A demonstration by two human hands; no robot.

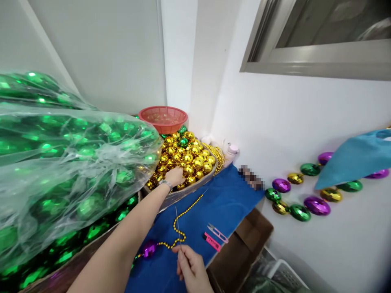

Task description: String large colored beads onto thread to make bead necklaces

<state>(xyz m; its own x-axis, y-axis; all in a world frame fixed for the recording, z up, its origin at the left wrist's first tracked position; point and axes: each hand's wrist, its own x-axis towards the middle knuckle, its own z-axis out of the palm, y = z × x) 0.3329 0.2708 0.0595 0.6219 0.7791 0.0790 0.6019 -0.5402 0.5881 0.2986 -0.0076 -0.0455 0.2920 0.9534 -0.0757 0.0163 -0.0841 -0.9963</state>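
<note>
My left hand point(175, 176) reaches into a box of shiny gold disco-style balls point(198, 162); its fingertips are hidden among them. In my right hand point(192, 266), thumb and fingers pinch a long thin needle point(177, 226) that points up and away. A string of small gold beads point(174, 224) curves over the blue tabletop point(226, 203) behind the needle. At the string's near end lies a purple faceted ball point(149, 249). Pink thread snips point(218, 232) and a pink box cutter point(211, 241) lie right of my right hand.
A large clear bag of green balls point(91, 154) bulges on the left. Behind the gold balls sits a red basket point(163, 109). An open cardboard box point(238, 256) and a white basket point(287, 272) stand below the table's right edge. A multicoloured ball garland point(299, 212) hangs on the wall.
</note>
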